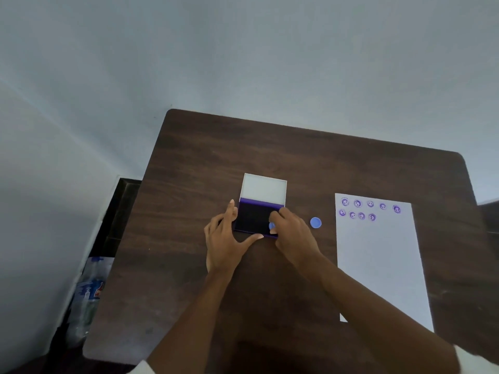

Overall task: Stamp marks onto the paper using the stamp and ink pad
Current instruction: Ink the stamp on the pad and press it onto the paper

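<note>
My right hand (290,230) is closed on the small round blue plastic stamp (272,225) and presses it down on the dark purple pad of the open rectangular ink pad (255,218), near its right edge; only a bit of the stamp shows between my fingers. My left hand (224,238) holds nothing, fingers spread, and it steadies the ink pad case from the left side and near edge, w/ the thumb along the near edge. The white lid (264,188) stands open on the far side. On the white sheet of paper (383,265), at the right, I count approx. nine purple round marks (357,203) in two rows at the far end: five in the far row, four in the next. So, in my judgement, the task is well begun but most of the sheet, i.e. all the middle and near part, is not yet stamped. A small round blue cap (315,222) lies on the dark brown wooden table (205,163) between the ink pad and the paper, so my way to the sheet passes over it. The paper lies near the right table edge, and its near end comes close to the near edge; far part of the table is free.
</note>
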Action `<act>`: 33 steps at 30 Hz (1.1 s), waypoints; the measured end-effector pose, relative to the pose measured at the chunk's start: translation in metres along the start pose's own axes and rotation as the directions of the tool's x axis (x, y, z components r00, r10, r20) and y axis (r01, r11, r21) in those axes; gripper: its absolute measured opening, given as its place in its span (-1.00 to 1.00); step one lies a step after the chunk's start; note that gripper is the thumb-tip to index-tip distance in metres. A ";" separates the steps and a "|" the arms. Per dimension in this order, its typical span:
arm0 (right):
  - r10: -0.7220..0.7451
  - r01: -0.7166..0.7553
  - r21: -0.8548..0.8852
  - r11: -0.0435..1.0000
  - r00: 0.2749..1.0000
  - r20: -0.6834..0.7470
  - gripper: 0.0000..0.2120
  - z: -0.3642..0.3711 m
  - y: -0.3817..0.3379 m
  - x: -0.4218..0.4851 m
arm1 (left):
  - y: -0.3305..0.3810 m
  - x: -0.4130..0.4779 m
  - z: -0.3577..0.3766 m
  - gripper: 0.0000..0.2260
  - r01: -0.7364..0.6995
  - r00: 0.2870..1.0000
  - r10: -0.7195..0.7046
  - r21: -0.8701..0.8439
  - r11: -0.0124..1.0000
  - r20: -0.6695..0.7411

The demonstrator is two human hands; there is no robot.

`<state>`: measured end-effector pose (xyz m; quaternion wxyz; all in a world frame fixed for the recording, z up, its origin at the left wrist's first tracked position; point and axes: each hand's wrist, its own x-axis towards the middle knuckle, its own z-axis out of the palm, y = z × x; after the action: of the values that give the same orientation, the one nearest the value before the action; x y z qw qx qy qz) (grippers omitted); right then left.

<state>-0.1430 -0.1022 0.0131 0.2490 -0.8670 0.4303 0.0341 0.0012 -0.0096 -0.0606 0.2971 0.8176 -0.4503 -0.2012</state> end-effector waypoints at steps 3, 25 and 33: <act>0.152 -0.133 0.169 0.977 0.983 -0.102 -0.78 -0.002 0.006 -0.009 | -0.001 -0.001 0.001 -0.04 0.000 1.000 0.000 0.002 1.000 0.014; 0.474 -0.287 0.429 0.856 0.766 -0.434 -0.91 -0.081 0.218 -0.106 | 0.115 -0.077 0.137 -0.55 -0.644 0.756 0.638 -0.011 0.765 0.146; 0.303 -0.253 0.171 0.952 0.858 -0.414 -0.93 -0.073 0.256 -0.074 | 0.113 -0.077 0.143 -0.50 -0.623 0.775 0.602 0.070 0.779 0.193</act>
<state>-0.3960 -0.2108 -0.0056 0.1865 -0.7660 0.5969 -0.1488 -0.1929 -0.0345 -0.0865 0.2553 0.6250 -0.7264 -0.1287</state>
